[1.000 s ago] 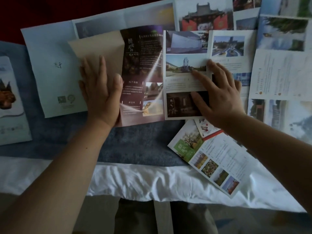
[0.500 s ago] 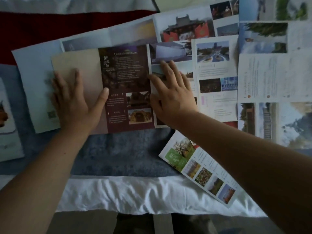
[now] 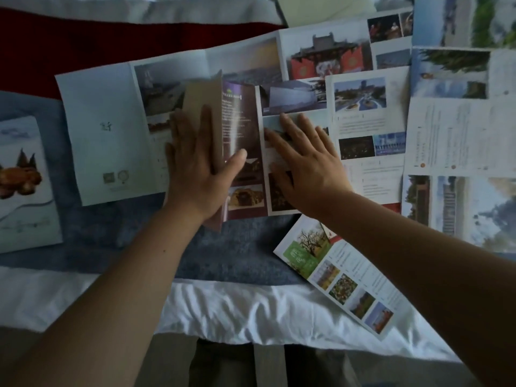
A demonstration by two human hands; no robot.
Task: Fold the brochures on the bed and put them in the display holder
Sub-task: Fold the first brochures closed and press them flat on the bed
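A dark maroon brochure (image 3: 243, 129) lies among many unfolded brochures on the bed. Its tan left panel (image 3: 199, 99) stands raised, tilted over towards the right. My left hand (image 3: 199, 163) holds that panel, fingers behind it and thumb on the maroon page. My right hand (image 3: 303, 163) lies flat, fingers spread, pressing the brochure's right-hand photo panel down. Under them lies a large pale blue brochure (image 3: 109, 135). No display holder is in view.
A green-cover brochure (image 3: 335, 277) lies near the white sheet edge (image 3: 237, 311) at the front. More open brochures (image 3: 452, 135) cover the right side. A brochure with a brown picture (image 3: 22, 177) lies at the left on the grey-blue blanket (image 3: 237, 247).
The tan left panel, lying flat half a second ago, has been lifted by my left hand and swung towards the right. My right hand stays pressed on the right panel.
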